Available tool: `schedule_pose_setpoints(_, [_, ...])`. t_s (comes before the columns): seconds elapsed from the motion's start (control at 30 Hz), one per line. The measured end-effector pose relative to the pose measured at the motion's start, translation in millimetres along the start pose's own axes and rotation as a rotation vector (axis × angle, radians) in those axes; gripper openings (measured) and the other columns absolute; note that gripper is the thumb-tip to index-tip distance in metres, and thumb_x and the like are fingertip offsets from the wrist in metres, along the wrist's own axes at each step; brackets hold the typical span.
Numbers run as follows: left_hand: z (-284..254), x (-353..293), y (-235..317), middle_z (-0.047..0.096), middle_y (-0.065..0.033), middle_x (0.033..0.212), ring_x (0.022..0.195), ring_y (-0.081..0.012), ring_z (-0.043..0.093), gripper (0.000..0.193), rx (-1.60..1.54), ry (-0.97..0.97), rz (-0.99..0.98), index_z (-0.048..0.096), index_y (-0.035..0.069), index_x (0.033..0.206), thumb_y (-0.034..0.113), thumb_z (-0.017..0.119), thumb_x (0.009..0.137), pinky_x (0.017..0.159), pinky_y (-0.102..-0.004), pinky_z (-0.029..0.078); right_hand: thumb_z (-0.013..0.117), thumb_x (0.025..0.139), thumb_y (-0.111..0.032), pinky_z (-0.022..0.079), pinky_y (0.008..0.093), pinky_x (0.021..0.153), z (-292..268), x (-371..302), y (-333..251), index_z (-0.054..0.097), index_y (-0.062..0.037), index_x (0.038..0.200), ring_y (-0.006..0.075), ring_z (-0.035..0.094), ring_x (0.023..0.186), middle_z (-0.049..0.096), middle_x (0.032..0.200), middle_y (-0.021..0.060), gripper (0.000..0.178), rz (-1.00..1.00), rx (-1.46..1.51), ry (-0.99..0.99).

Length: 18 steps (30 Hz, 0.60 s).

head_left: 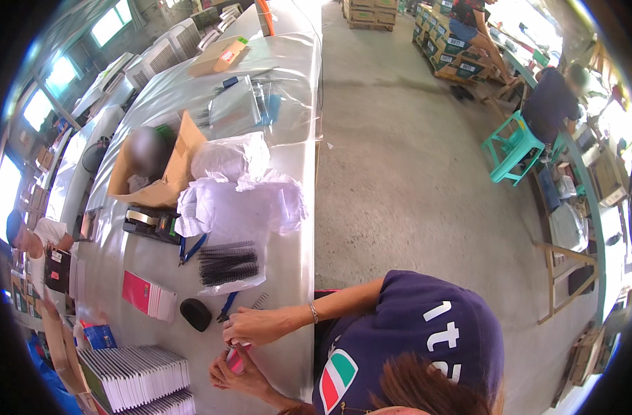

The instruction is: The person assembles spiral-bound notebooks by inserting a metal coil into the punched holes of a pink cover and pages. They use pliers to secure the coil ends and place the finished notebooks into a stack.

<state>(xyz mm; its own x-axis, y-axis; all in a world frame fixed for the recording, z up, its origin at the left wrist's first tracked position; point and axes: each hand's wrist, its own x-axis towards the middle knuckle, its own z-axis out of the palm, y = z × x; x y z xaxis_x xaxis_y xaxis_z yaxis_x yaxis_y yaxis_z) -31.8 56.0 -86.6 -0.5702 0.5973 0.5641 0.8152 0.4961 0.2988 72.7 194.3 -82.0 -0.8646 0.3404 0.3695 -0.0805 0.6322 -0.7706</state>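
Both hands low over the shiny metal table (288, 228), close together, working on a small pink thing (236, 357). Right hand (255, 325), thin bracelet on the wrist, curled down from above, fingertips pinching the top of the pink thing. Left hand (231, 377) underneath, palm up, fingers half closed, cradling the same piece. Too small to say just what it is, mostly hidden between the fingers.

Just beyond the right hand, blue-handled pliers (226, 305) flat on the table, and beside them a black oval pad (195, 314). Left of that, a pink-covered booklet (147, 294), lying tilted. Further up, a clear plastic bag (233, 277) spread flat, with a bundle of black binding combs (227, 263) on top of it.

Now the containers. Open cardboard box (165, 181), flaps up, something pale and crumpled inside, the rest too blurred to make out. Just below it, a black tape dispenser (150, 223) with a roll loaded. To the right of the box, a heap of white plastic bags (241, 188), puffed and crinkled, contents not showing. At the far end, another flat cardboard box (219, 57).

Down at the lower left, a fanned stack of white booklets (133, 377), spines side by side, and a small blue carton (100, 337) just above it. Across the concrete floor, another person seated on a green stool (513, 149).
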Motion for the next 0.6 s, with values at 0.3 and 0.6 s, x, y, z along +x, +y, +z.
schedule_pose_setpoints(0.3, [-1,-4,-21,0.056,-0.0002,0.095,0.105,-0.0255,0.049,0.03,-0.096,-0.097,-0.01,0.073,0.016,0.092,0.04,0.079,0.074,0.099,-0.0504,0.029,0.062,0.088,-0.025,0.033,0.0428,0.081,-3,-1,4,0.068,-0.0128,0.09,0.025,0.057,0.094,0.062,0.088,0.0078,0.014,-0.088,-0.067,0.034])
schedule_pose_setpoints(0.6, [-7,4,-15,0.054,0.0009,0.092,0.103,-0.0247,0.048,0.024,-0.191,-0.121,0.021,0.074,0.018,0.091,0.034,0.08,0.074,0.099,-0.0499,0.028,0.059,0.09,-0.024,0.033,0.0431,0.082,-4,-8,0,0.067,-0.0111,0.088,0.0252,0.056,0.094,0.06,0.088,0.0079,0.015,-0.109,-0.006,0.145])
